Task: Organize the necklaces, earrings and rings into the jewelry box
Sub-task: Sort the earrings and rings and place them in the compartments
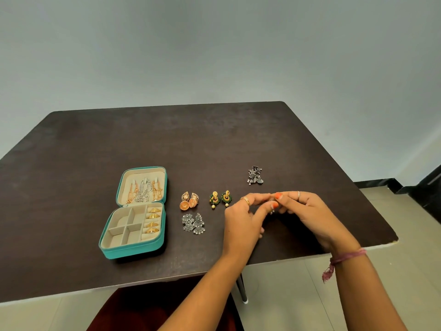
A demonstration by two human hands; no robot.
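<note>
On the dark brown table (95, 144), I see my left hand (241, 218) and right hand (307, 211) pinching a small, mostly hidden silver piece together, well right of the open teal jewelry box (112, 249).

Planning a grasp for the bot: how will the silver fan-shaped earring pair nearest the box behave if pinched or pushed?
The silver fan earrings look like thin openwork metal, so probably light. Small beads along the lower edges suggest dangling parts that may swing when lifted. They lie flat on the table, so pushed they should slide rather than roll, and the touching pair may snag together.
</note>
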